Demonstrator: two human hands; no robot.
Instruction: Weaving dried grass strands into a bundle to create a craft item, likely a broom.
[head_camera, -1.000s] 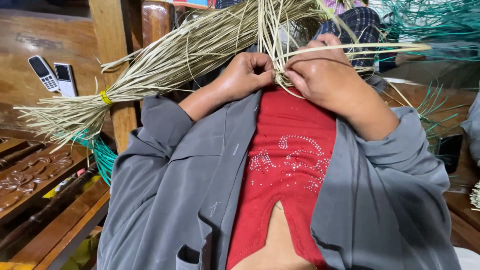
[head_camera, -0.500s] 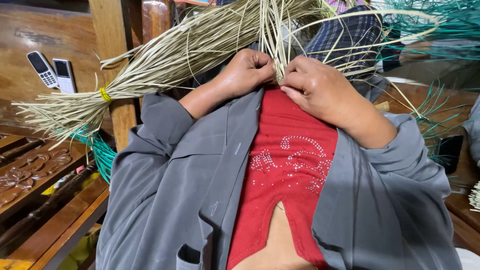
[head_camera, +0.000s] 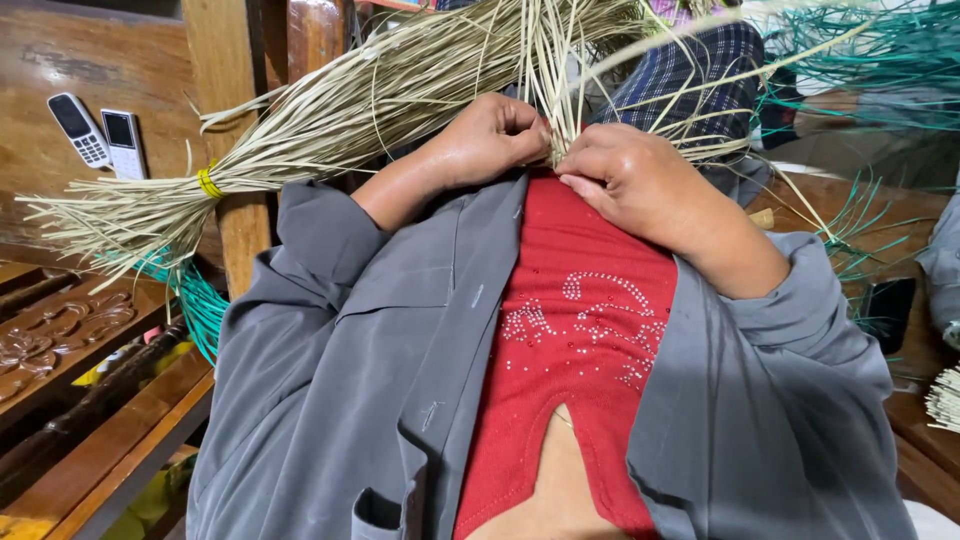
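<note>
Nearest the camera: a grey jacket (head_camera: 330, 400) hanging unbuttoned over a red top (head_camera: 570, 350) with small bead trim.

Above the top, both hands meet at chest height. The left hand (head_camera: 490, 135) is curled narrow, thumb and fingers pinched on a few straws (head_camera: 545, 70). The right hand (head_camera: 630, 175) sits just beside it, fingertips touching the same strands at the pinch point; its fingers are bent and close together. The held straws rise straight up from between the two hands and fan out toward the top edge.

The straws are thin, flat, pale yellow-green strips, dry and stiff in look. They belong to a long bundle (head_camera: 330, 110) that runs down-left from the hands, bound by a yellow band (head_camera: 208, 183), with frayed ends spreading beyond it.

Farther left: two phones (head_camera: 100, 135) lie on a wooden bench (head_camera: 60, 320). Green strips (head_camera: 195, 300) hang beneath the bundle's end; more green strips (head_camera: 880, 60) spread at upper right, behind a plaid cloth (head_camera: 690, 85).
</note>
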